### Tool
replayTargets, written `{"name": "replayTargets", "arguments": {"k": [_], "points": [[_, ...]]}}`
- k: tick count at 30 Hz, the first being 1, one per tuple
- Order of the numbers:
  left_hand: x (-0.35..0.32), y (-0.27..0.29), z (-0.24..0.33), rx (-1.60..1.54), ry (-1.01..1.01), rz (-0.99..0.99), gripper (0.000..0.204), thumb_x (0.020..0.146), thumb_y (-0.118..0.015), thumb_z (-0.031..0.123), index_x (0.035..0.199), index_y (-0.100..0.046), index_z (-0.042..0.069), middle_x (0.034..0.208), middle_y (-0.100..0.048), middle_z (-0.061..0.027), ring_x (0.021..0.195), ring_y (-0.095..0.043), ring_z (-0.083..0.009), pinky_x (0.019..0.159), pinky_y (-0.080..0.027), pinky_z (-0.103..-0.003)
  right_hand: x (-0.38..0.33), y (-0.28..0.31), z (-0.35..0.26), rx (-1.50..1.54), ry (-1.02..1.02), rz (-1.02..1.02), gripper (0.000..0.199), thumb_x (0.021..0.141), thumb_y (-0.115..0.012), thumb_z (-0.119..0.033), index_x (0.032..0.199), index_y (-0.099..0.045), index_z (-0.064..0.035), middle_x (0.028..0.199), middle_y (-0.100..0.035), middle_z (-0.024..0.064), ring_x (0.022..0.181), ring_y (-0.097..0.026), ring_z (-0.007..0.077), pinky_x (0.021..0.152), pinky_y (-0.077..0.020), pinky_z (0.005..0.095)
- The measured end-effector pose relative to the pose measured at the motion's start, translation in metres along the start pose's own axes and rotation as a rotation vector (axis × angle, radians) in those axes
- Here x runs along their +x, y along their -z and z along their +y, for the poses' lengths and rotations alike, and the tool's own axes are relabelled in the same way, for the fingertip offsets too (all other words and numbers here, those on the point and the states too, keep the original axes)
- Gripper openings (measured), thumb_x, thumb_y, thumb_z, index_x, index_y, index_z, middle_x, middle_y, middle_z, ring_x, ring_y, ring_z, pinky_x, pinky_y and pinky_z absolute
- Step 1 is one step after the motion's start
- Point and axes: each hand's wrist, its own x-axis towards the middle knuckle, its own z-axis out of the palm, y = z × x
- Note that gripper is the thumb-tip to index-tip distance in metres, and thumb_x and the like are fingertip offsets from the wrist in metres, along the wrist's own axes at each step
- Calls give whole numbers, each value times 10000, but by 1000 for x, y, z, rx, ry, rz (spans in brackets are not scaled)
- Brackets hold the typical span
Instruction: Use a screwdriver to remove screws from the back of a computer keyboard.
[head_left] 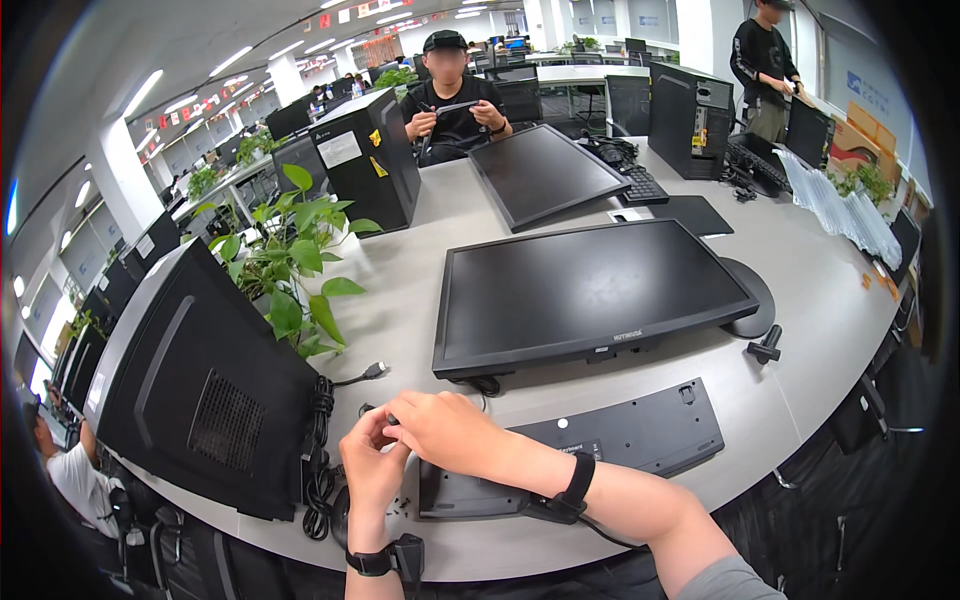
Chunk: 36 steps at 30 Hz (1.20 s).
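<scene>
With our left hand [372, 462] and right hand [445, 428] seemingly pinching a small dark piece [392, 421] in a shared grip, we should steady it low over the worktop [825, 300].

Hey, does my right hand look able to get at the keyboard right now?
Probably yes. The right hand is near the left end of the keyboard, with nothing apparently between, though it and the left hand seem busy with a small dark piece.
</scene>
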Motion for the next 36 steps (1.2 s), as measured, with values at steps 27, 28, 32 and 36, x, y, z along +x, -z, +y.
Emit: {"name": "replayTargets", "arguments": {"k": [27,28,32,36], "points": [[-2,-2,-2,-5,-98,67,324,840,-832,-72,1151,-743,-51,994,-771,-51,951,-717,-107,875,-580,-278,-2,3,6,-72,84,-8,139,957,-729,-121,1016,-653,-20,975,-721,151,815,-751,372,666,-593,465],[-2,-2,-2,8,-90,63,320,844,-828,-75,1152,-742,-55,992,-771,-52,947,-719,-109,874,-581,-278,-1,2,6,-80,83,8,160,971,-732,-154,1032,-657,-27,960,-718,145,787,-737,373,655,-582,462],[-3,-1,-2,5,-21,49,306,861,-811,-89,1158,-740,-70,976,-768,-53,924,-721,-111,866,-584,-274,-1,0,6,-76,8,42,221,998,-742,-237,1060,-667,-39,937,-707,133,742,-712,372,639,-563,462],[-2,1,-2,5,-37,45,279,879,-799,-96,1151,-737,-78,947,-762,-45,892,-720,-104,850,-589,-267,-3,1,4,-21,36,72,228,999,-738,-239,1082,-664,-39,974,-697,128,768,-716,371,649,-569,474]]}}
